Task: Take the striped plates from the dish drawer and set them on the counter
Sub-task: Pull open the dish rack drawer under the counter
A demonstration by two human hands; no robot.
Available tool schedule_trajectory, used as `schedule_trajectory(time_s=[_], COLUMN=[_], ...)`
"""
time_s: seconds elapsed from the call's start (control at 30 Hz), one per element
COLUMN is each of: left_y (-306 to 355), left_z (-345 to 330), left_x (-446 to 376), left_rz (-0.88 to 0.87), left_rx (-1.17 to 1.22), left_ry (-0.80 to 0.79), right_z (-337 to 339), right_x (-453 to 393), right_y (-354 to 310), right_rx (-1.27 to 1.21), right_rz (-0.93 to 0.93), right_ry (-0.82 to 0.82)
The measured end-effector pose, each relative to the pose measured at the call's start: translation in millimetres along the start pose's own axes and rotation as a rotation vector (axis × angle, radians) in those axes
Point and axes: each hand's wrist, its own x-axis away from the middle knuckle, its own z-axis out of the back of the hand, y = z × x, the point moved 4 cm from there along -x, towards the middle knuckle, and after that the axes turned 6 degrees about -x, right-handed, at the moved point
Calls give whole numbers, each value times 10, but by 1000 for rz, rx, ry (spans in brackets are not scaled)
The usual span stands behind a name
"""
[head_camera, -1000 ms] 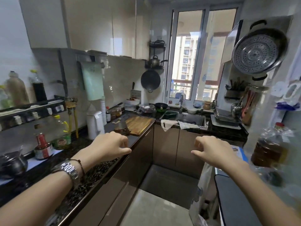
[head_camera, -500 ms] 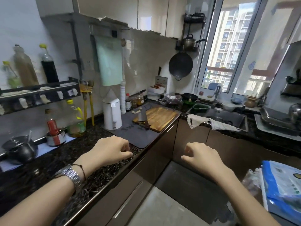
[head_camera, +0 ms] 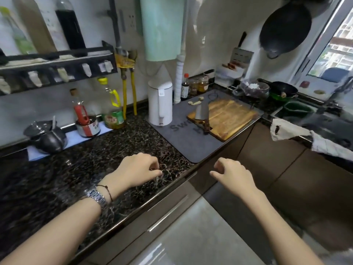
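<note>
Closest in: left hand (head_camera: 136,170) and right hand (head_camera: 232,175), both loosely curled, fingers tucked under, holding nothing. Left hovering over the counter (head_camera: 118,150), right out past its edge, above the drawer (head_camera: 168,217) fronts. Compared with a second ago, view tipped down and swung left, off the window and sink and onto the lower cabinets; hands lower and nearer the counter edge. Probably lining up for a drawer pull, though none opened yet. No striped plates visible anywhere; presumably inside a shut drawer, which one unclear. Drawer fronts flat, brown, matte, with a slim metal bar handle (head_camera: 168,214). Counter glossy, dark speckled stone. Further back, a soft grey mat (head_camera: 183,138), a wooden board (head_camera: 227,119) with a steel cleaver (head_camera: 201,113) across it, a smooth white kettle (head_camera: 160,103).
</note>
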Motion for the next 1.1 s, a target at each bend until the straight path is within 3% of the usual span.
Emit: schedule_trajectory(time_s=[0.37,0.63,0.8,0.93,1.1], left_y=[275,843,978,1042,1082], left_z=[-668,-1106,-1329,-1598,-2047], left_x=[-352,-424,-410,-541,-687], left_rz=[476,766,831,801,782], left_rx=[147,258,373,318,290], left_ry=[-60,-40,66,164,119], right_z=[-739,-1016,-1319,-1727,-2121], right_x=[-1115,-1335,-1144,-1016,-1020], right_y=[564,1039,1118,1169,1263], right_rx=[-95,-173,-356,-573,-901], right_rz=[272,290,165,-29,-296], right_ry=[-295,-581,-667,-713,-720])
